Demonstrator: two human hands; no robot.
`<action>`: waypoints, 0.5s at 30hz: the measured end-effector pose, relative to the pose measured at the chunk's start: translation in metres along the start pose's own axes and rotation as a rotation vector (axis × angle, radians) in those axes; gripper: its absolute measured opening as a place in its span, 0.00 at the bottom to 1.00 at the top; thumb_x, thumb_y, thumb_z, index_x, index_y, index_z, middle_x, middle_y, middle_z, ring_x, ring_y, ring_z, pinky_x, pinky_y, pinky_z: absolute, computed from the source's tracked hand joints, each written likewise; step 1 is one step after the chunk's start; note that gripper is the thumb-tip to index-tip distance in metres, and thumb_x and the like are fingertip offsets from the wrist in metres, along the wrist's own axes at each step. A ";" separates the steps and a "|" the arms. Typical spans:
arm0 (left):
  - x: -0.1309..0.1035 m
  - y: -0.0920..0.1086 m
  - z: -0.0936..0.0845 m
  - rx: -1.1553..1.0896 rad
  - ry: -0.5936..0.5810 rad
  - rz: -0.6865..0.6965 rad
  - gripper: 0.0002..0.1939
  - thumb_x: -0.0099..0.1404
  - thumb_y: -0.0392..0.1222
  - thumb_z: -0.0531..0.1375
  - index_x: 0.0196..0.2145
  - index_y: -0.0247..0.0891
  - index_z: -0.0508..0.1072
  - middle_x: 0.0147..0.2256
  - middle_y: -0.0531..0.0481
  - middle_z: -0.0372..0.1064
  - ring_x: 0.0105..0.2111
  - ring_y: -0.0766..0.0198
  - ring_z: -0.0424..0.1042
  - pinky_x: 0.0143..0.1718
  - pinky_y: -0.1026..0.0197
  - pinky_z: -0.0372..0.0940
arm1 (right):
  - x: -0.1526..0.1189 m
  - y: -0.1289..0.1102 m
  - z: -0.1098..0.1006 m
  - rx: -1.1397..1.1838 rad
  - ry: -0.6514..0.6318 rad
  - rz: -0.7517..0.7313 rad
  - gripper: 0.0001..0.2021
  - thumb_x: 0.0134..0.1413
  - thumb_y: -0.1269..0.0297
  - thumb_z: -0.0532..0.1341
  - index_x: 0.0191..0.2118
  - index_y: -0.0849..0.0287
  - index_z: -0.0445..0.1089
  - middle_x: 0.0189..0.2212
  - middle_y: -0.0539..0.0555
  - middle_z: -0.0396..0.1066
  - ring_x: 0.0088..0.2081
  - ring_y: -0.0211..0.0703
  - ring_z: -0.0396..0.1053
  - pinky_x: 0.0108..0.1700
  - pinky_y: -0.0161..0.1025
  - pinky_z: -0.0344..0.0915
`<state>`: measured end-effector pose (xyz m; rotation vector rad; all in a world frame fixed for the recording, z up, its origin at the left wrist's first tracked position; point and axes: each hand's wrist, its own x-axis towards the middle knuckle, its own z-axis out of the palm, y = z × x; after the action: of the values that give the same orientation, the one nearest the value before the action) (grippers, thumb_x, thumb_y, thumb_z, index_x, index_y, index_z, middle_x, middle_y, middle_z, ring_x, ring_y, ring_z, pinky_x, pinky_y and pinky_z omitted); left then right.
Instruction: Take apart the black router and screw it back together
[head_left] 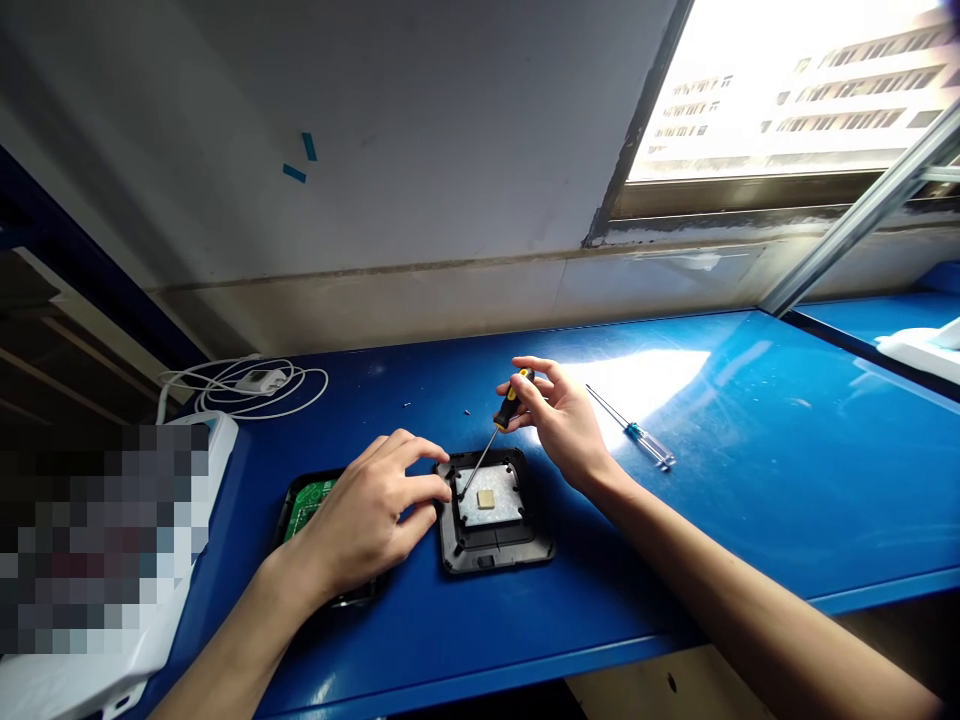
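A black plastic cover (497, 556) lies on the blue table, with a silvery metal plate (506, 484) inside it and a small beige square pad (486, 499) on the plate. My right hand (559, 415) grips a black and yellow screwdriver (508, 405), whose tip meets the plate's left edge area. Fingers apart, my left hand (386, 495) rests its fingertips at the cover's left edge. Partly hidden under that hand is a black housing with a green circuit board (307, 503).
A clear-handled screwdriver (650, 445) lies to the right. Two tiny screws sit behind the cover, one a dark screw (467, 412). Coiled white cable (304, 375) lies at the back left, near a white device (221, 440). The wall and window stand behind.
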<state>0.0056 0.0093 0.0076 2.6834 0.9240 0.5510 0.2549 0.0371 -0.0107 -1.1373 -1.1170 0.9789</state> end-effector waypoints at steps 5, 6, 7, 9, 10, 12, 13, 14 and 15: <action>-0.001 -0.001 0.000 0.001 -0.011 -0.003 0.16 0.67 0.29 0.56 0.39 0.45 0.81 0.52 0.48 0.74 0.50 0.52 0.70 0.50 0.48 0.67 | 0.000 0.000 0.000 -0.008 0.016 -0.010 0.27 0.53 0.42 0.68 0.51 0.57 0.69 0.35 0.52 0.77 0.26 0.37 0.74 0.27 0.38 0.77; -0.001 -0.002 0.000 0.000 -0.015 -0.001 0.16 0.67 0.29 0.56 0.40 0.45 0.81 0.52 0.48 0.74 0.50 0.52 0.70 0.50 0.48 0.67 | 0.000 0.000 -0.001 -0.008 0.017 -0.010 0.27 0.53 0.43 0.68 0.51 0.57 0.68 0.35 0.52 0.77 0.26 0.37 0.74 0.28 0.38 0.77; -0.001 -0.002 0.000 -0.001 -0.020 0.000 0.16 0.67 0.29 0.56 0.40 0.45 0.81 0.52 0.48 0.74 0.50 0.52 0.70 0.50 0.47 0.68 | 0.001 0.000 -0.001 -0.011 0.018 -0.010 0.27 0.54 0.43 0.68 0.51 0.57 0.68 0.35 0.52 0.77 0.26 0.37 0.74 0.28 0.38 0.77; -0.001 -0.002 0.000 -0.006 -0.026 0.007 0.16 0.67 0.29 0.56 0.41 0.45 0.81 0.52 0.47 0.74 0.50 0.51 0.70 0.50 0.47 0.68 | 0.001 0.000 -0.001 -0.017 0.021 -0.010 0.26 0.54 0.44 0.68 0.51 0.57 0.68 0.35 0.52 0.77 0.26 0.37 0.74 0.28 0.38 0.77; -0.001 -0.002 0.000 -0.008 -0.025 0.008 0.17 0.66 0.29 0.56 0.41 0.45 0.81 0.52 0.47 0.74 0.50 0.51 0.70 0.50 0.46 0.68 | 0.001 0.000 -0.002 -0.021 0.021 -0.011 0.26 0.54 0.44 0.68 0.51 0.57 0.69 0.35 0.52 0.77 0.26 0.37 0.74 0.28 0.38 0.77; 0.000 -0.001 0.000 -0.013 -0.023 0.010 0.17 0.66 0.29 0.56 0.42 0.45 0.82 0.52 0.47 0.74 0.50 0.51 0.70 0.50 0.46 0.68 | 0.000 0.001 -0.002 -0.025 0.021 -0.011 0.26 0.55 0.44 0.68 0.51 0.57 0.69 0.35 0.52 0.77 0.26 0.37 0.74 0.28 0.38 0.77; 0.000 -0.001 0.000 -0.015 -0.025 0.013 0.18 0.67 0.29 0.56 0.43 0.45 0.82 0.52 0.46 0.74 0.50 0.51 0.70 0.50 0.46 0.68 | 0.000 0.001 -0.002 -0.025 0.020 -0.011 0.26 0.55 0.44 0.67 0.51 0.57 0.69 0.35 0.52 0.77 0.26 0.37 0.75 0.28 0.39 0.77; 0.001 -0.001 -0.001 -0.017 -0.029 0.015 0.18 0.67 0.29 0.56 0.43 0.45 0.82 0.51 0.46 0.74 0.50 0.51 0.70 0.50 0.45 0.68 | 0.000 0.001 -0.002 -0.025 0.018 -0.011 0.26 0.55 0.44 0.67 0.52 0.57 0.69 0.35 0.52 0.77 0.26 0.38 0.75 0.28 0.39 0.78; 0.001 -0.001 -0.001 -0.019 -0.036 0.015 0.18 0.67 0.29 0.56 0.43 0.45 0.82 0.51 0.46 0.74 0.50 0.51 0.71 0.50 0.45 0.68 | 0.000 0.001 -0.002 -0.026 0.017 -0.011 0.26 0.55 0.44 0.67 0.52 0.57 0.69 0.35 0.52 0.77 0.26 0.38 0.75 0.28 0.39 0.78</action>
<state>0.0056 0.0103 0.0083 2.6767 0.8847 0.5104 0.2566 0.0372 -0.0120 -1.1568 -1.1241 0.9467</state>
